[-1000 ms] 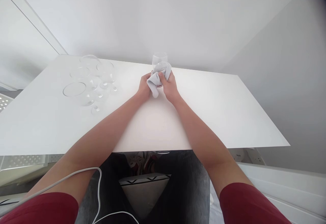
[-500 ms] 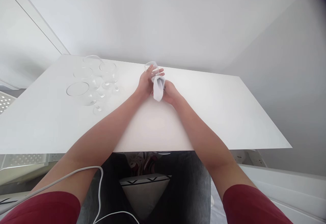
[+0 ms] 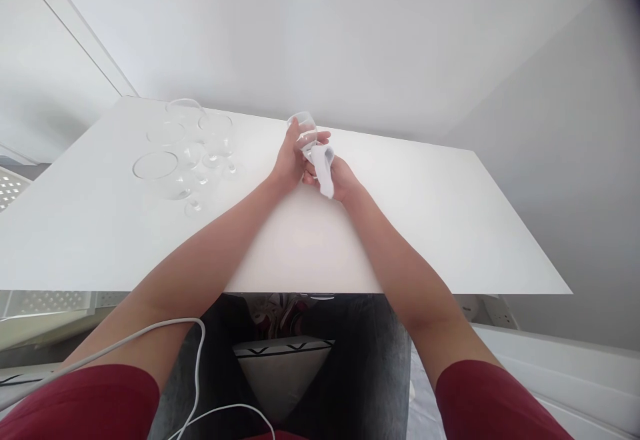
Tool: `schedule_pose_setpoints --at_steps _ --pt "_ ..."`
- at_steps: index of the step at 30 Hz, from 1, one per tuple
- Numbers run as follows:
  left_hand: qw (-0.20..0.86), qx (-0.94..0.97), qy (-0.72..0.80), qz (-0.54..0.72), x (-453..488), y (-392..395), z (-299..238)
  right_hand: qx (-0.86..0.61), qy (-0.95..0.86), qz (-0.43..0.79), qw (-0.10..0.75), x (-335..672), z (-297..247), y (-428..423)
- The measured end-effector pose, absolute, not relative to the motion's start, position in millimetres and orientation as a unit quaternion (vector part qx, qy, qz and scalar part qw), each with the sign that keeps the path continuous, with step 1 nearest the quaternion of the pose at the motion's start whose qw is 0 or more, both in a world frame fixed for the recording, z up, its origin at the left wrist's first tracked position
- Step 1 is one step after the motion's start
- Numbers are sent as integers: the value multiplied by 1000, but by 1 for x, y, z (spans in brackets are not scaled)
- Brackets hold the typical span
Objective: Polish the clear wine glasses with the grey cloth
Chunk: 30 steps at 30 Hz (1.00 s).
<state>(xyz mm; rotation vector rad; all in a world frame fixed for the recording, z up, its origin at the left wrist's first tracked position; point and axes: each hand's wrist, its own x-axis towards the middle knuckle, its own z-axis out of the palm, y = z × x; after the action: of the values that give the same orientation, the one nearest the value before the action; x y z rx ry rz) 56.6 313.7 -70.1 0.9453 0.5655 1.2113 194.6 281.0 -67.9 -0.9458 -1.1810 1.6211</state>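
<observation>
Left hand (image 3: 289, 161) held a clear round glass (image 3: 307, 132), mouth toward eleven o'clock; right hand (image 3: 344, 177) gripped a white cloth (image 3: 324, 168) toward five.

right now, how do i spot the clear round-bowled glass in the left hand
Find the large white tabletop and look near the middle of its far edge. There the bare left hand holds the clear round-bowled glass, a pale cloth close by. Unlike the clear stemmed glasses grouped at the tabletop's left, it is held.
</observation>
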Motion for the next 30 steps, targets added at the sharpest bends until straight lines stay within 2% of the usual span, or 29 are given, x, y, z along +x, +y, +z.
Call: schedule_pose_setpoints --at_steps 3,6,9,11,14,16,22,30 --pt "685 420 230 549 57 316 -70 -369 -506 642 441 194 -71 282" --pt "632 423 301 576 57 318 -71 -464 -559 463 508 191 -78 286" --pt "594 417 351 592 57 318 -71 -527 -586 319 526 193 -81 291" --pt "619 395 331 593 57 316 -69 -526 -572 342 528 197 -80 293" --pt "671 356 291 582 58 313 -68 -466 -519 497 516 200 -80 294" --pt "696 349 259 571 58 313 -69 -435 -505 550 504 198 -83 294" --pt "712 328 246 570 56 313 -71 -524 -591 310 529 185 -88 289" --pt "666 408 269 563 60 319 -76 -533 -525 356 560 184 -67 275"
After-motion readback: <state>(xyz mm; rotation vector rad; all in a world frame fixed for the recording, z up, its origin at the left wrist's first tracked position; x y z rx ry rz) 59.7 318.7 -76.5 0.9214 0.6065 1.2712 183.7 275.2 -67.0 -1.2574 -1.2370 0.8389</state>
